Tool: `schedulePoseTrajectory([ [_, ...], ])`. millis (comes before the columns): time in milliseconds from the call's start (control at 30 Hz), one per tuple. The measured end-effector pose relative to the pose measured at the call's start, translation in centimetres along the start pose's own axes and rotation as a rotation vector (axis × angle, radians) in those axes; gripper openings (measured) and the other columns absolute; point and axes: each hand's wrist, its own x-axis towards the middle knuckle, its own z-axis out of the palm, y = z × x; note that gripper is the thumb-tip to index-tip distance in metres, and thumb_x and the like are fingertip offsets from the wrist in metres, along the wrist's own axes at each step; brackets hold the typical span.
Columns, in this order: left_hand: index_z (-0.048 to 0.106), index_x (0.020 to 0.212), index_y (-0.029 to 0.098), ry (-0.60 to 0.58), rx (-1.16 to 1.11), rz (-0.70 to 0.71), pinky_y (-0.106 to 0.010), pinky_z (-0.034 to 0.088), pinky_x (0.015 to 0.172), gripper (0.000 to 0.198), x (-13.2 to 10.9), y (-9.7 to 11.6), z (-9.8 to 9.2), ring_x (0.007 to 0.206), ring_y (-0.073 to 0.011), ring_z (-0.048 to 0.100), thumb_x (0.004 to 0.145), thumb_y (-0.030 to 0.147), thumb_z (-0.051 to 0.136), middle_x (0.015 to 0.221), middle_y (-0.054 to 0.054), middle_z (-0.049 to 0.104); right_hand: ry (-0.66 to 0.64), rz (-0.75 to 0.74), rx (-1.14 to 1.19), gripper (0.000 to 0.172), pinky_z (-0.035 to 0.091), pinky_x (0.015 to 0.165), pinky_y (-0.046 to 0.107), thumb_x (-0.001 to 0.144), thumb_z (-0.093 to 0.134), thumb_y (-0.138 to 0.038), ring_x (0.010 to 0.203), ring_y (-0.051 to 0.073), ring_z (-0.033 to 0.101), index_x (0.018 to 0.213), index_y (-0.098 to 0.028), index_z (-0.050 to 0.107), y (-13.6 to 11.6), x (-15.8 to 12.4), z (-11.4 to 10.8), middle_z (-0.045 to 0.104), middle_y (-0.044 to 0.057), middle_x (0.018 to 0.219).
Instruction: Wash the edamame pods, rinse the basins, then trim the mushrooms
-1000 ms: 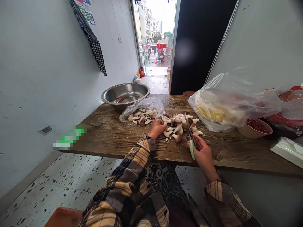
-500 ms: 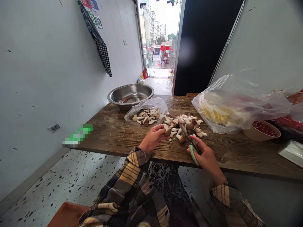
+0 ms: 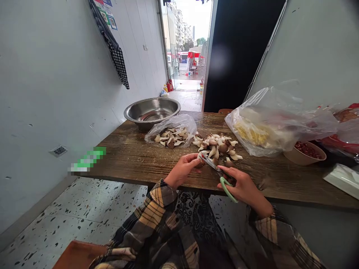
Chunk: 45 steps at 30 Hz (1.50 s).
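Observation:
Between its thumb and fingers, my left hand (image 3: 183, 170) pinches a mushroom (image 3: 201, 157), which is mostly hidden. My right hand (image 3: 243, 186) is wrapped round green-handled scissors (image 3: 228, 190), whose blades point left and reach the mushroom at my left fingertips. Just beyond both hands lies a loose pile of brown-capped mushrooms (image 3: 214, 144) with pale stems. To its left, a clear plastic bag (image 3: 187, 121) lies open with mushroom pieces (image 3: 172, 137) in it.
A steel basin (image 3: 151, 106) stands at the back left of the wooden table (image 3: 123, 160). On the right are a plastic bag with yellow contents (image 3: 252, 130), a paper bowl of red pieces (image 3: 304, 155) and a white box (image 3: 343, 179).
The scissors have swung from over the pile to my left fingertips. My right hand has turned with them. The view has shifted slightly.

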Motion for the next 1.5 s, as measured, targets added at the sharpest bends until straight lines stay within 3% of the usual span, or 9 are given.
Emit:
schedulePoseTrajectory([
  [300, 0.073, 0.089, 0.015, -0.035, 0.330, 0.040, -0.020, 0.036, 0.052, 0.031, -0.3, 0.7, 0.6, 0.065, -0.0119, 0.051, 0.080, 0.043, 0.063, 0.076, -0.003, 0.064, -0.054, 0.000, 0.010, 0.057, 0.050, 0.066, 0.031, 0.074, 0.074, -0.037, 0.073, 0.020, 0.059, 0.128, -0.023, 0.063, -0.3, 0.4, 0.1, 0.066, 0.004, 0.086],
  [533, 0.064, 0.075, 0.012, -0.023, 0.388, 0.027, -0.020, 0.026, 0.050, 0.029, 0.5, 0.3, 0.9, 0.056, -0.0070, 0.034, 0.082, 0.040, 0.057, 0.063, 0.002, 0.048, -0.036, -0.026, 0.044, 0.050, 0.051, 0.091, 0.041, 0.080, 0.069, -0.040, 0.103, 0.030, 0.066, 0.126, -0.021, 0.066, 0.7, 0.2, 0.4, 0.070, 0.010, 0.118],
  [667, 0.057, 0.067, 0.012, -0.025, 0.401, 0.030, -0.020, 0.026, 0.050, 0.034, 0.6, 0.2, 0.9, 0.056, -0.0064, 0.031, 0.081, 0.043, 0.059, 0.061, 0.003, 0.041, -0.059, -0.013, 0.035, 0.047, 0.052, 0.090, 0.041, 0.080, 0.068, -0.038, 0.106, 0.032, 0.067, 0.124, -0.020, 0.067, 0.8, 0.1, 0.4, 0.071, 0.011, 0.118],
  [800, 0.063, 0.079, 0.013, 0.008, 0.422, -0.058, -0.019, 0.035, 0.049, 0.037, 0.4, 0.1, 0.8, 0.059, -0.0082, 0.041, 0.080, 0.050, 0.060, 0.069, 0.001, 0.051, -0.073, 0.008, 0.045, 0.046, 0.051, 0.091, 0.040, 0.081, 0.065, -0.037, 0.108, 0.032, 0.067, 0.124, -0.021, 0.067, 0.9, -0.1, 0.3, 0.070, 0.009, 0.121],
  [933, 0.065, 0.095, 0.013, 0.090, 0.172, -0.043, -0.023, 0.047, 0.059, 0.044, 0.2, 0.0, 0.7, 0.073, -0.0137, 0.056, 0.068, 0.046, 0.075, 0.084, -0.004, 0.062, 0.076, 0.121, 0.043, 0.049, 0.051, 0.092, 0.043, 0.080, 0.065, -0.044, 0.106, 0.033, 0.067, 0.123, -0.019, 0.067, 1.3, 0.1, 0.5, 0.071, 0.010, 0.118],
  [1033, 0.066, 0.095, 0.012, 0.076, 0.024, 0.012, -0.027, 0.051, 0.069, 0.042, 0.1, 0.1, 1.1, 0.080, -0.0156, 0.060, 0.065, 0.038, 0.080, 0.089, -0.006, 0.066, 0.187, 0.176, 0.086, 0.052, 0.052, 0.088, 0.043, 0.079, 0.067, -0.047, 0.100, 0.031, 0.068, 0.122, -0.019, 0.065, 1.6, 0.6, 1.0, 0.073, 0.011, 0.111],
  [1267, 0.069, 0.091, 0.011, 0.165, 0.021, 0.127, -0.027, 0.050, 0.076, 0.026, -0.2, 0.2, 2.6, 0.078, -0.0141, 0.063, 0.069, 0.024, 0.076, 0.086, -0.006, 0.070, 0.298, 0.165, 0.441, 0.062, 0.053, 0.087, 0.040, 0.069, 0.078, -0.039, 0.091, 0.023, 0.068, 0.122, -0.022, 0.053, 0.3, 2.3, 2.6, 0.071, 0.007, 0.100],
  [1367, 0.067, 0.100, 0.013, 0.204, 0.011, 0.164, -0.028, 0.050, 0.078, 0.033, -0.2, -0.2, 3.1, 0.081, -0.0151, 0.065, 0.069, 0.019, 0.074, 0.092, -0.006, 0.070, 0.372, 0.131, 0.556, 0.056, 0.053, 0.087, 0.040, 0.069, 0.078, -0.036, 0.089, 0.022, 0.068, 0.117, -0.022, 0.052, -0.9, 2.7, 3.1, 0.070, 0.006, 0.097],
  [1500, 0.065, 0.096, 0.014, 0.277, 0.122, 0.203, -0.025, 0.049, 0.076, 0.027, -0.2, -0.9, 3.7, 0.080, -0.0137, 0.063, 0.069, 0.014, 0.069, 0.087, -0.004, 0.069, 0.396, 0.106, 0.606, 0.052, 0.054, 0.089, 0.040, 0.070, 0.077, -0.032, 0.092, 0.022, 0.069, 0.116, -0.023, 0.052, -1.8, 3.0, 3.9, 0.071, 0.006, 0.098],
])
